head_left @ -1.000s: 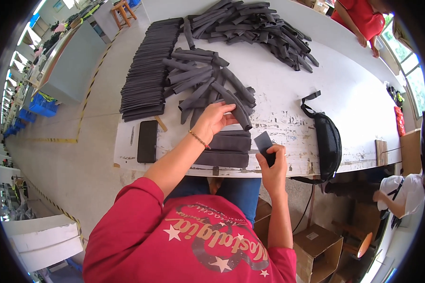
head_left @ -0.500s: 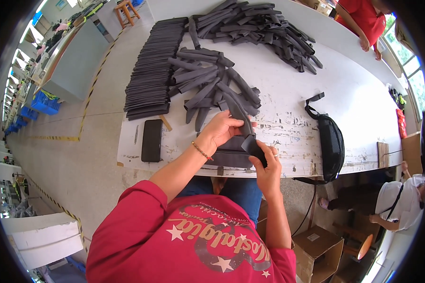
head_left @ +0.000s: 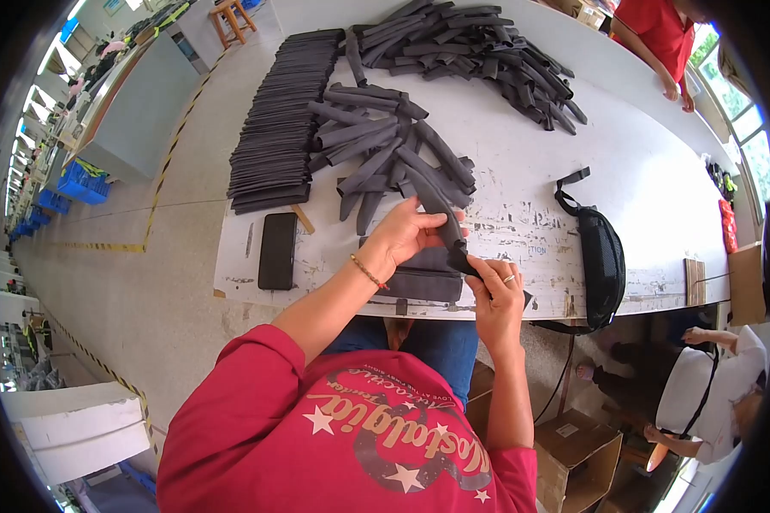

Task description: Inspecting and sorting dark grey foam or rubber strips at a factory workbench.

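Note:
A dark grey fabric tube (head_left: 430,195) stretches between my hands above the near edge of the table. My left hand (head_left: 409,232) is closed around its middle, the thumb lying on top. Its lower end is pinched in my right hand (head_left: 498,289), with a dark corner showing past the fingers. Beneath them lies a small flat stack of dark grey fabric pieces (head_left: 419,285). Just beyond my left hand, a loose heap of similar tubes (head_left: 364,141) spreads over the white table (head_left: 530,197).
Flat strips stand in a long row (head_left: 278,128) at the left, and another tube heap (head_left: 479,51) lies at the back. A black phone (head_left: 277,251) and a black mesh bag (head_left: 601,265) flank my hands. People stand far right; a cardboard box (head_left: 577,453) is below.
My right hand has shifted slightly right and turned; the tube's lower end, earlier spread wide, is now bunched in its fingers. The person in white at the right has moved.

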`<action>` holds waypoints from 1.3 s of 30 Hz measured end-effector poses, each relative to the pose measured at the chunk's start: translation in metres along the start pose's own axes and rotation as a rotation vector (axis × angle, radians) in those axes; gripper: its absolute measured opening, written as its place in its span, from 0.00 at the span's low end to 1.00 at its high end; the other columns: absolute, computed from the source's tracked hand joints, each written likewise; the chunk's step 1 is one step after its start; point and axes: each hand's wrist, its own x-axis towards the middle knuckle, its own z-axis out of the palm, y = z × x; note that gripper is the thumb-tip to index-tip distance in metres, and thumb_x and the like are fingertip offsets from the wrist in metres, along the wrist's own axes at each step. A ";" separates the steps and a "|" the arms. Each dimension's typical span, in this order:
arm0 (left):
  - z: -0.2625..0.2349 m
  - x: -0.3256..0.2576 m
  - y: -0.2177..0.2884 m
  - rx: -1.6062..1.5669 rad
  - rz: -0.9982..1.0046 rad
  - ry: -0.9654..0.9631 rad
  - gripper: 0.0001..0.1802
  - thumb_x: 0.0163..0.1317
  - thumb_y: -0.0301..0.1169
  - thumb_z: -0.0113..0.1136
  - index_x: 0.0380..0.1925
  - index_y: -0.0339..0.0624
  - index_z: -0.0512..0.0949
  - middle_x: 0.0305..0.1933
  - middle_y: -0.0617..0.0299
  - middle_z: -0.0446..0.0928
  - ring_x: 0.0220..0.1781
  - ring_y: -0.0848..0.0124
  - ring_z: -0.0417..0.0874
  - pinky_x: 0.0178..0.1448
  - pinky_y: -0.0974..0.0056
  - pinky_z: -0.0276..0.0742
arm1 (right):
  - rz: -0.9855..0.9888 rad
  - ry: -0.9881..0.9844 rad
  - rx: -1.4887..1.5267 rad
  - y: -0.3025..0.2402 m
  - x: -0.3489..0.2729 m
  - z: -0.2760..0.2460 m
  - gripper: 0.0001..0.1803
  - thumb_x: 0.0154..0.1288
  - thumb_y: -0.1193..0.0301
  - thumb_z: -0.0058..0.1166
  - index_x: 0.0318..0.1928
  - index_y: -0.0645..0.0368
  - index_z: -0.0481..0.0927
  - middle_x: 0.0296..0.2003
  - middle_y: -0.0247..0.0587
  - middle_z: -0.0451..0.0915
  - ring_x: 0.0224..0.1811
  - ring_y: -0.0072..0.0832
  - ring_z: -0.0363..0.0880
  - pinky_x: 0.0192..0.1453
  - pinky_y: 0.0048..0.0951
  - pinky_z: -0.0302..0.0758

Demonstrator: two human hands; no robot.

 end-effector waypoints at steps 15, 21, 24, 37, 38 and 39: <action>0.013 -0.017 -0.001 0.013 0.043 0.040 0.23 0.64 0.17 0.51 0.59 0.37 0.63 0.53 0.46 0.78 0.52 0.56 0.83 0.52 0.50 0.84 | -0.203 0.107 -0.400 0.008 0.011 0.004 0.17 0.56 0.76 0.62 0.48 0.54 0.83 0.36 0.33 0.78 0.39 0.34 0.74 0.45 0.37 0.68; 0.032 -0.037 -0.012 0.185 0.308 0.123 0.35 0.62 0.15 0.54 0.68 0.41 0.53 0.59 0.46 0.73 0.57 0.60 0.80 0.51 0.56 0.84 | -0.134 0.172 -0.347 -0.003 0.003 0.021 0.25 0.56 0.75 0.63 0.57 0.60 0.76 0.43 0.45 0.77 0.43 0.43 0.74 0.51 0.43 0.69; 0.035 -0.032 -0.022 0.161 0.254 0.033 0.27 0.67 0.24 0.54 0.64 0.39 0.61 0.57 0.48 0.76 0.57 0.63 0.80 0.53 0.63 0.80 | -0.005 0.231 -0.065 -0.008 -0.004 0.033 0.30 0.56 0.75 0.63 0.60 0.61 0.72 0.46 0.51 0.77 0.46 0.48 0.74 0.55 0.45 0.69; 0.027 -0.001 -0.028 0.284 0.248 0.039 0.14 0.73 0.40 0.49 0.41 0.39 0.72 0.48 0.46 0.81 0.59 0.53 0.79 0.65 0.50 0.72 | 0.035 0.380 0.016 0.004 -0.019 0.065 0.19 0.52 0.67 0.65 0.42 0.59 0.72 0.38 0.43 0.73 0.40 0.39 0.73 0.44 0.37 0.69; 0.034 0.000 -0.031 0.290 0.233 0.013 0.14 0.74 0.40 0.48 0.42 0.40 0.71 0.49 0.45 0.81 0.60 0.52 0.78 0.65 0.49 0.72 | 0.050 0.402 0.012 0.010 -0.020 0.065 0.19 0.52 0.67 0.65 0.42 0.59 0.72 0.38 0.43 0.73 0.40 0.39 0.73 0.44 0.37 0.69; 0.041 0.002 -0.036 0.304 0.221 -0.001 0.14 0.74 0.40 0.48 0.42 0.40 0.71 0.49 0.45 0.81 0.60 0.52 0.78 0.65 0.49 0.72 | 0.027 0.426 0.009 0.018 -0.020 0.066 0.17 0.53 0.69 0.63 0.40 0.59 0.71 0.38 0.44 0.73 0.40 0.39 0.73 0.44 0.37 0.70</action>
